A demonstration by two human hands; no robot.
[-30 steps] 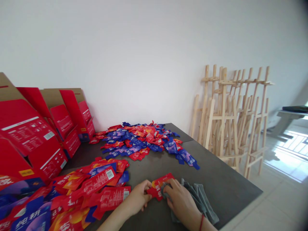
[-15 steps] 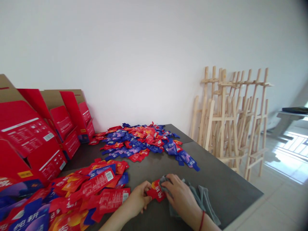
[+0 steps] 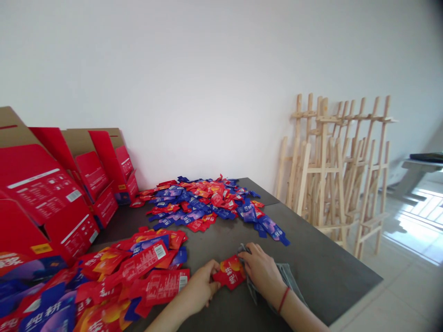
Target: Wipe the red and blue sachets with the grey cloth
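A red and orange sachet (image 3: 231, 272) with white lettering lies low over the dark table (image 3: 214, 244), its narrow end pinched in my left hand (image 3: 203, 286). My right hand (image 3: 262, 271) grips a grey-green cloth (image 3: 289, 279) at the sachet's right edge. Part of the cloth trails out under my right wrist onto the table. Left of my left hand is a heap of red and blue sachets (image 3: 152, 263), the nearest one showing its barcode side. A second heap of red and blue sachets (image 3: 207, 198) is spread farther back.
Open red cardboard boxes (image 3: 72, 212) stand in a row along the left. Wooden easels (image 3: 325, 170) lean by the white wall (image 3: 207, 92) beyond the table's right edge. A grey bench-like stand (image 3: 415, 173) with a dark object on top is at the far right.
My right hand and the cloth have shifted slightly right, showing more of the sachet's face. My left hand keeps its pinch on the sachet. The view has moved a little.
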